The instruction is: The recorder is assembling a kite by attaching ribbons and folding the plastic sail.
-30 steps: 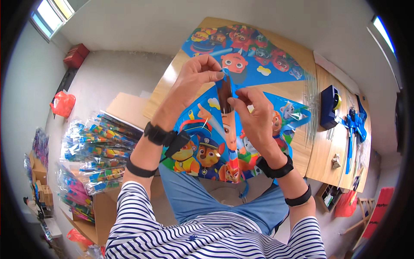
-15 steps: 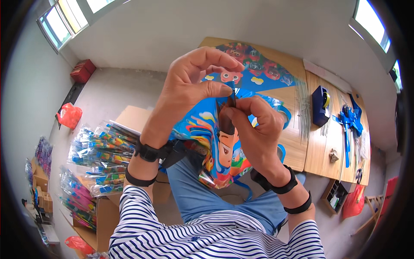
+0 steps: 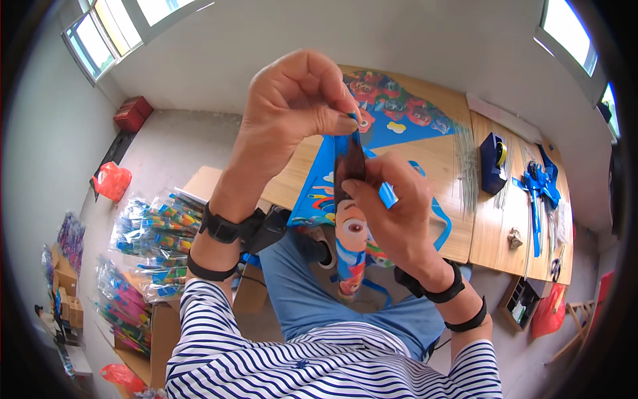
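A kite (image 3: 349,219) hangs between the two hands, in front of the table (image 3: 458,219). Another kite (image 3: 392,110) lies flat on the table, with a tape holder (image 3: 493,161) to its right. Bags of kites (image 3: 156,229) sit on the floor to the left.

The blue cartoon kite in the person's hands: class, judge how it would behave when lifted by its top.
The kite is probably floppy: pinched by the left hand and right hand, it hangs in folds. Likely light, since fingertips alone hold it. Its glossy film may be slippery.
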Available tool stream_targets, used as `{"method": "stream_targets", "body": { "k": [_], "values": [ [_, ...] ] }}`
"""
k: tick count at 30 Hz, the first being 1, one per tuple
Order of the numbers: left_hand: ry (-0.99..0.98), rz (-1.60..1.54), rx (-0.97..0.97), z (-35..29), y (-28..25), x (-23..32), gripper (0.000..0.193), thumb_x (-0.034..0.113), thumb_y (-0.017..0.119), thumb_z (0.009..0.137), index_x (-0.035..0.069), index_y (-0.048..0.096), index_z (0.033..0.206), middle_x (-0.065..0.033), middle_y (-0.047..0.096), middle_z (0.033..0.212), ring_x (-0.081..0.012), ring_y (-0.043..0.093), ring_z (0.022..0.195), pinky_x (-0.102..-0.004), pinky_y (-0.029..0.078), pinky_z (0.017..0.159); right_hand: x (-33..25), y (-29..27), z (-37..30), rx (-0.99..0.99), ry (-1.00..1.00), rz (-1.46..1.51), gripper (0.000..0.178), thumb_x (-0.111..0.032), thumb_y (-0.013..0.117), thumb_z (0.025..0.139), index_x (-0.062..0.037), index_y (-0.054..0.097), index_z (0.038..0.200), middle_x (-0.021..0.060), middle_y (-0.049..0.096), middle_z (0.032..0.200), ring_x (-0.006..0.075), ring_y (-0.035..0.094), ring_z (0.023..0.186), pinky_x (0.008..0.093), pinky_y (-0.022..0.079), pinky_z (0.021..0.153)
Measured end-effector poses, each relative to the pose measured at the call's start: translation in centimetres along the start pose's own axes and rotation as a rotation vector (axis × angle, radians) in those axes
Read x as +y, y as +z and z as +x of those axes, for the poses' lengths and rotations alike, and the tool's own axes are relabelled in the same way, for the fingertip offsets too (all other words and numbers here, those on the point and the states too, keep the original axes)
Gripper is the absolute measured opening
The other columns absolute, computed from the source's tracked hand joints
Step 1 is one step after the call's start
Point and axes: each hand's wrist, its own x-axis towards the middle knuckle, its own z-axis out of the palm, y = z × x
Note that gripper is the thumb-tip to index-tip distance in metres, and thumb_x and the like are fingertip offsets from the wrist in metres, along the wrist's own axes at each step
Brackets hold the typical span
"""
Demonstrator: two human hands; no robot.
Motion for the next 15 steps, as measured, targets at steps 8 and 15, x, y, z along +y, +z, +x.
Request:
{"method": "stream_targets", "body": {
  "k": [8,15],
  "values": [
    [-0.018,0.070,-0.018,0.5,-0.2,1.0,0.034,-0.011,0.078,0.079,0.000,0.065,0.108,-0.0089,0.070,0.099,-0.0184,0.072,0.093,-0.0382,0.059,0.096,0.5,-0.9,0.6,-0.081,-0.059,-0.106,0.014,0.002,0.076,0.080,0.0014,0.062,0.083,0.0139,0.056,0.071,0.0300,0.056,0.061,0.0395,0.040,0.055],
    [0.037,0.136,-0.052,1.3,-1.2,1.9,0.032,-0.011,0.076,0.080,0.000,0.066,0.108,-0.0079,0.070,0.097,-0.0166,0.071,0.094,-0.0426,0.058,0.101,1.0,-0.4,0.0,-0.078,0.048,0.002,0.013,0.000,0.075,0.082,0.0030,0.063,0.086,0.0155,0.060,0.073,0.0283,0.059,0.063,0.0375,0.042,0.056]
  ]
}}
